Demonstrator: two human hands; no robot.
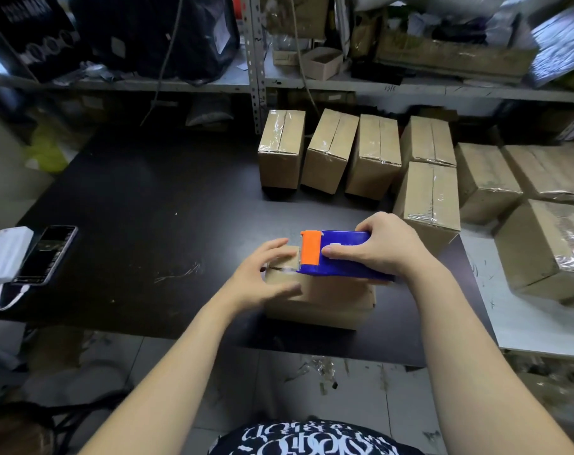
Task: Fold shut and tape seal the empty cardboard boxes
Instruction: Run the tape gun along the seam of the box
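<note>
Box (pixel 318 300) being sealed sits on the dark desk (pixel 167 198) right by its front edge, seam running left to right. The left hand (pixel 262 274) lies flat on the lid with its fingers (pixel 272 247) spread and straight, pressing the flaps down. The right hand (pixel 387 251) has its fingers curled tight round the blue and orange tape dispenser (pixel 341 254), which rests on the lid. A bit of clear tape (pixel 282 269) shows between the dispenser's nose and the left hand.

Biggest worry imo: the box is empty, so it's light, and a hard pull on the dispenser could drag it along or skid it off that front edge onto the floor. If the left hand eases off, I'd guess the flaps pop up and the tape lands crooked or wrinkled. Those left fingers are also just beside the orange end, which is probably where the cutter lives, so a nick isn't out of the question.

Room-wise, the right is cramped, with sealed boxes (pixel 374 159) lined up along the back and stacked close beyond the right hand. Leftward there's a good stretch of bare desk before you hit the phone (pixel 47 254) and white power bank (pixel 5 254) near the far left edge, so that's the safe way to shove things.
</note>
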